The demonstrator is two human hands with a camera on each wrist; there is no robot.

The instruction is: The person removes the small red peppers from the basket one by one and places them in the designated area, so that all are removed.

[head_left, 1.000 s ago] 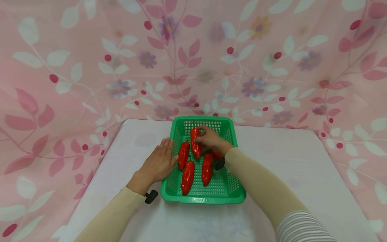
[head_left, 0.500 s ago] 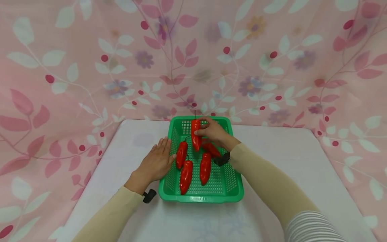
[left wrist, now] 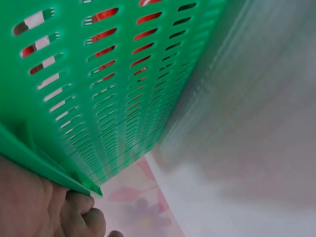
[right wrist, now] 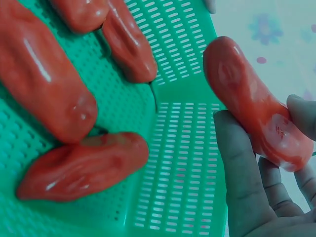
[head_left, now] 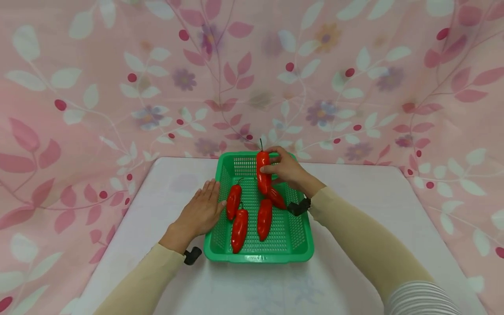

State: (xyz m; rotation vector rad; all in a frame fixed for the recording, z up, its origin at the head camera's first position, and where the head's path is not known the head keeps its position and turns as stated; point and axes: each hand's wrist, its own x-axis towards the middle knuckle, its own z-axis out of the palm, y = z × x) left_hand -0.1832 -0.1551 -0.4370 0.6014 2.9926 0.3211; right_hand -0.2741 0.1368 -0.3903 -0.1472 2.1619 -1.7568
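Observation:
Between its thumb and fingers my right hand [head_left: 289, 168] holds a glossy long red pepper [head_left: 263, 175], upright with its thin dark stem pointing up, at the far part of the green basket [head_left: 260, 258]. The right wrist view shows this held pepper [right wrist: 261, 108] tilted, with its body away from the basket floor. My left hand [head_left: 198, 214] rests on the basket's left rim, its fingers straight. Inside lie several more red peppers: two along the left side [head_left: 234, 201], one near the middle [head_left: 264, 218], and one slanting [head_left: 277, 197] partly behind the held pepper.
The slotted basket stands on a white-covered table [head_left: 362, 201], close to a pink floral cloth [head_left: 252, 78] hanging behind. Table surface extends on both sides of the basket. A small black device [head_left: 193, 256] is strapped at the left wrist, another [head_left: 299, 207] at the right.
My right hand has lifted the red pepper from the basket floor and carried it up and slightly right, uncovering the slanting pepper. The left hand stays on the rim; the view shifts slightly.

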